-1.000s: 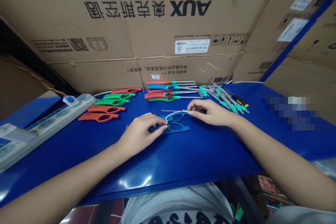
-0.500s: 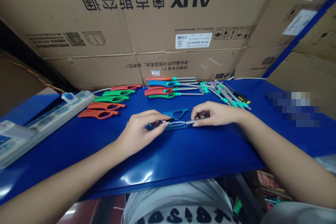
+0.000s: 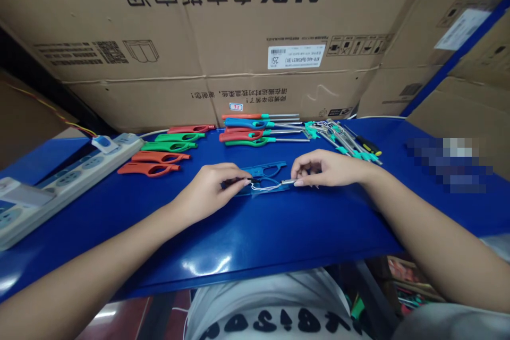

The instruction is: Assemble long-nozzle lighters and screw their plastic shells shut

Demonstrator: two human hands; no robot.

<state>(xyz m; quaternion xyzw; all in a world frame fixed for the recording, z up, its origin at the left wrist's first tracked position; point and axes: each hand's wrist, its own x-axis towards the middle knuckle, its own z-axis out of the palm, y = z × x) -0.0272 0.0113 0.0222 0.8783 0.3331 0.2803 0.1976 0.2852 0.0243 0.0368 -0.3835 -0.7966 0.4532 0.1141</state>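
Observation:
My left hand (image 3: 213,191) is closed, thumb and finger pinching a small black part (image 3: 250,179) with thin white wires (image 3: 266,188) running from it. My right hand (image 3: 330,170) pinches a silver metal tube (image 3: 287,183), and the wires enter the tube's left end. Beneath and between the hands lie blue lighter shell halves: a rear half (image 3: 274,168) and a front half (image 3: 283,188), each with a trigger-guard loop. Fingers of my left hand cover the shells' left ends. The rest of the black part is hidden in my grip.
Lighters with metal tubes (image 3: 243,135) lie at the back, beside loose tubes with teal ends (image 3: 346,141) and a screwdriver (image 3: 370,147). Orange, red and green handles (image 3: 149,169) lie left, near a power strip (image 3: 75,175). A cardboard wall (image 3: 223,53) closes off the rear.
My left hand has shifted slightly left with the black part, showing more of the wires. My right hand still grips the tube. The view has tilted a little.

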